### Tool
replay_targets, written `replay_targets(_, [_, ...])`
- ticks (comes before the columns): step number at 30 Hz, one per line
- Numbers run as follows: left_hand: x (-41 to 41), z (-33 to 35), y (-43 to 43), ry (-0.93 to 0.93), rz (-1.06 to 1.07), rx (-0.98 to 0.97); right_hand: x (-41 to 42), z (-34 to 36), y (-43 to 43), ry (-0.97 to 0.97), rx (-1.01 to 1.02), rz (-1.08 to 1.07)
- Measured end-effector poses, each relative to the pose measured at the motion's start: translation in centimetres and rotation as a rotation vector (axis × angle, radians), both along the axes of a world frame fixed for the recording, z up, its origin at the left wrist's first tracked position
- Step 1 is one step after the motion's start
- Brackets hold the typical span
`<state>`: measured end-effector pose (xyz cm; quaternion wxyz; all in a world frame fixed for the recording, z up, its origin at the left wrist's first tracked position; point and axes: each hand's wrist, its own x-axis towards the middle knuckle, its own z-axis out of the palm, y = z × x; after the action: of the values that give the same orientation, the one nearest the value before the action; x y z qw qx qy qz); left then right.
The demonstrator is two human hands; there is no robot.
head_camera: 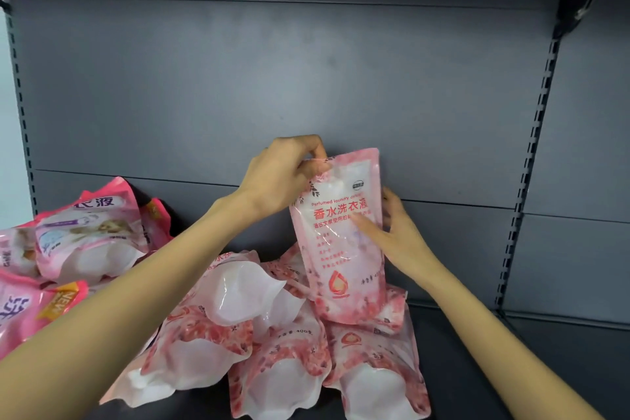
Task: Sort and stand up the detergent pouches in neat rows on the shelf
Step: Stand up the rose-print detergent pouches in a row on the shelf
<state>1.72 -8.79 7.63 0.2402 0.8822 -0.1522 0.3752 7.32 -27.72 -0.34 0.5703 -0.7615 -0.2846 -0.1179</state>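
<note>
Dark grey metal panelling (306,78) closes off the back of the bay, and the black shelf deck (477,351) below it carries 2 loose heaps. I hold 1 pale pink rose-printed detergent pouch (341,249) upright, face toward me, roughly mid-shelf and close to the back panel. Its base sits on top of the flat-lying rose-printed pouches (272,351), not on the deck.

My left hand (283,177) pinches the pouch's top left corner, fingers curled over the seal, because the liquid sags and the top would flop without it. My right hand (402,235) cups the right edge, thumb (366,227) laid across the printed front and the other fingers round behind, so I can steer and square the body.

To my left lies the other sort, brighter pink pouches with a purple-lettered label (88,235), tumbled against the back panel. Keeping them apart is the sorting half of the job.

I judge the work barely begun: no row stands. Bare deck to the right of the heap looks the sensible spot for this 1, provided its gusset spreads flat. Set on the slippery pile, it would likely topple.
</note>
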Motion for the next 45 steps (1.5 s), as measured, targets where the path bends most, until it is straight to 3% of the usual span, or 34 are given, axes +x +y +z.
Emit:
replay_targets(7, [-0.2,0.7,-0.9,0.0,-0.108,-0.064,-1.1,1.4,-0.5,0.158,0.219,0.21])
replay_targets(13, [-0.9,0.1,-0.5,0.077,-0.272,-0.293,-1.1,2.3,-0.7,0.18,0.45,0.203])
replay_targets(18, [-0.3,-2.1,1.6,0.297,-0.351,-0.509,-0.5,2.3,-1.1,0.183,0.506,0.147])
replay_targets(22, [0.7,-2.9,1.9,0.408,-0.36,-0.538,0.2,2.5,-2.2,0.185,0.505,0.098])
replay_targets(38, [5.8,0.9,-8.1,0.305,-0.421,-0.485,1.6,5.2,-11.8,0.083,0.456,-0.057])
replay_targets(45, [7.8,-1.4,-12.3,0.379,-0.506,-0.543,2.2,4.7,-16.4,0.099,0.325,-0.144])
